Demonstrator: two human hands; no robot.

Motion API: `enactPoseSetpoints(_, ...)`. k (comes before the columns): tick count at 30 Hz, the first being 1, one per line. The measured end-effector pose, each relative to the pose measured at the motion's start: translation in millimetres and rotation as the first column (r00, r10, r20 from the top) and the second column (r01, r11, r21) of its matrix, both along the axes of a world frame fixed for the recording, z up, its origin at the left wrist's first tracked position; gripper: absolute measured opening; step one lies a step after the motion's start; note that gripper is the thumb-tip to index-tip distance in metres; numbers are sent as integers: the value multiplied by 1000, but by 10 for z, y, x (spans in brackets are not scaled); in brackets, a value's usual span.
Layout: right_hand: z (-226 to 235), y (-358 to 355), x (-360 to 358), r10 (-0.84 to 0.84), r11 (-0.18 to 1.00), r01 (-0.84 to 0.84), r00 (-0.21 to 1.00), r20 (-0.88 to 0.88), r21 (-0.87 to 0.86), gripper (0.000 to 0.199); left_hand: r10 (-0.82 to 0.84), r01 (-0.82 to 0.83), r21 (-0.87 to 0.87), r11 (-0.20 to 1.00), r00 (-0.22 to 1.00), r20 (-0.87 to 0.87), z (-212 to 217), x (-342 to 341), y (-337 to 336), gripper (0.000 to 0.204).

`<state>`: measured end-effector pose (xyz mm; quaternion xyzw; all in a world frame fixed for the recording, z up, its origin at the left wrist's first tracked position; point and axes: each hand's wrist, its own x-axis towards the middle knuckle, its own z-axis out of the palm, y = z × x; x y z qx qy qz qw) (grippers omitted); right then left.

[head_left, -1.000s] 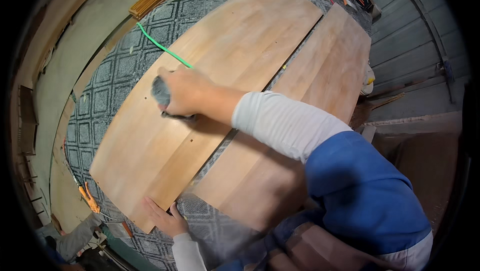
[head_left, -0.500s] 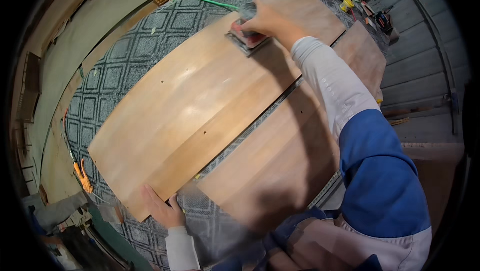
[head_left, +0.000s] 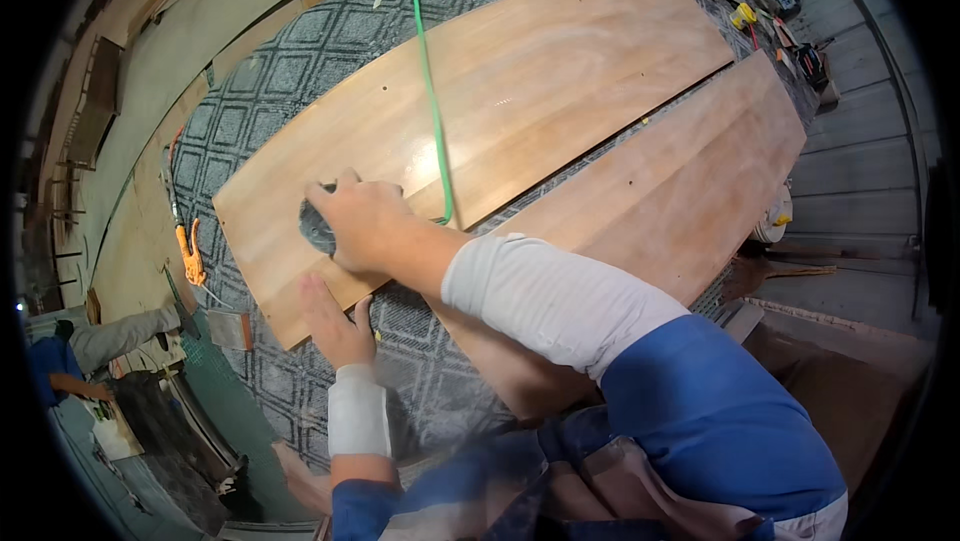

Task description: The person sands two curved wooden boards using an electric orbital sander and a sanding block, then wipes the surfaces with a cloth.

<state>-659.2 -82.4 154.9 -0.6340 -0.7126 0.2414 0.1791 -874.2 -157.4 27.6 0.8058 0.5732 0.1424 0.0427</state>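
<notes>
A long, light-brown wooden panel (head_left: 480, 91) with a curved far edge lies across the patterned grey cloth. My right hand (head_left: 368, 226) is closed around a sander (head_left: 317, 221), its dark top showing beside my fingers; its pad is hidden by my hand. From it a green hose (head_left: 430, 91) runs away over the panel. My left hand (head_left: 338, 329) rests open at the panel's near left end, fingers lying flat on the wood and thumb spread away. A second wooden panel (head_left: 640, 201) lies alongside on the right, separated by a narrow gap and partly under my right forearm.
An orange-handled air blow gun (head_left: 190, 256) lies on the cloth (head_left: 255, 91) at the left. Close to my left hand is a small flat block (head_left: 230, 330). Tools and a yellow item (head_left: 743, 16) crowd the far right edge. Another person's arm (head_left: 80, 384) shows at lower left.
My right hand has brought the sander from the panel's far part down to its near left end, and the hose now crosses the wood. My left hand stays at the near end.
</notes>
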Motion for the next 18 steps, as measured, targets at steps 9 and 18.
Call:
enactPoseSetpoints(9, -43, -321, 2198, -446, 894, 445, 895, 9, 61, 64, 292, -287, -95, 953, 956, 44, 102, -560, -434, 58)
enactPoseSetpoints(18, 18, -30, 463, -136, 991, 134, 987, 87, 23, 72, 305, -305, -18, 952, 951, 41, 71, -625, -607, 59)
